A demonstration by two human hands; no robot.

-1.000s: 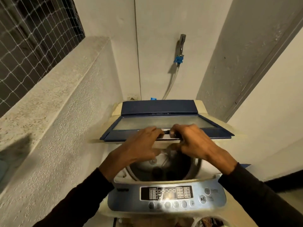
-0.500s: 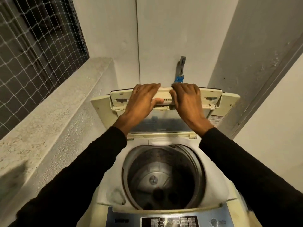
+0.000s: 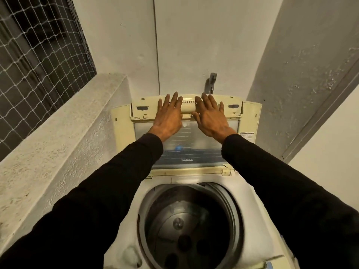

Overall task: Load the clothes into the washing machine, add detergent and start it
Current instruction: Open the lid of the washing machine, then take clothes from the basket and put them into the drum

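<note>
Both hands flat, fingers spread, gripping nothing: left hand (image 3: 168, 117) and right hand (image 3: 210, 118) press the folded lid (image 3: 186, 133) upright toward the wall, probably to park it; drum (image 3: 189, 228) open, apparently empty; no clothes visible.

The lid (image 3: 186, 133), gripped half-raised a second ago, has been swung fully upright against the wall, with the left hand (image 3: 169, 115) and right hand (image 3: 210, 115) now flattened, fingers spread.
</note>
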